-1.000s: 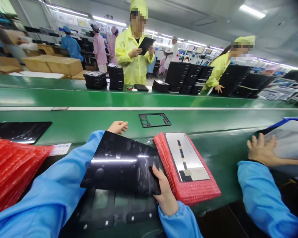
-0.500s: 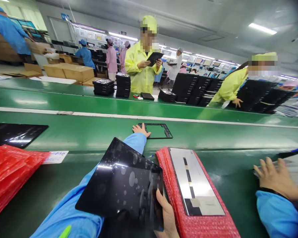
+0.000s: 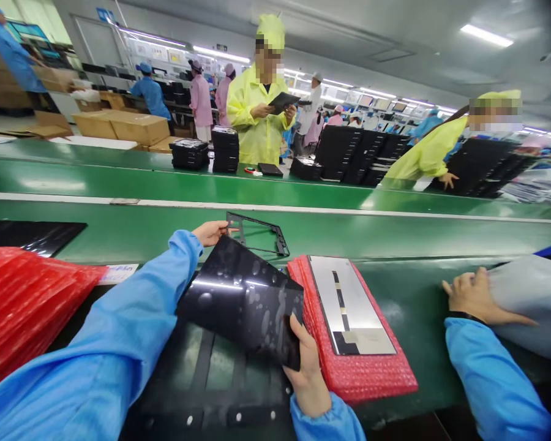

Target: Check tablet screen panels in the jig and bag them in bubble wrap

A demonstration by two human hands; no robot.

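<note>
My left hand [image 3: 212,233] reaches over the bench and pinches the left end of a thin black frame [image 3: 282,240]. The frame is tilted, with an open middle. My right hand [image 3: 307,361] grips the lower right corner of a glossy black screen panel [image 3: 248,297], thumb on its face. Pale smudges and light reflections show on the panel. Right of it, a display panel [image 3: 362,306] with a silvery back and a dark strip lies on red bubble-wrap bags [image 3: 376,383]. Beneath the held panel is a dark fixture [image 3: 220,392] with straps and studs.
Red bubble-wrap [image 3: 32,306] and a black panel [image 3: 37,236] lie at left. A co-worker's hand [image 3: 475,297] rests by a pale sheet [image 3: 532,300] at right. Across the green bench [image 3: 395,236], people in yellow stand behind stacks of black parts [image 3: 337,156].
My left hand has taken hold of the black frame, lifted one end and drawn it left. The screen panel has turned slightly in my right hand. The co-worker's hand at right moved left.
</note>
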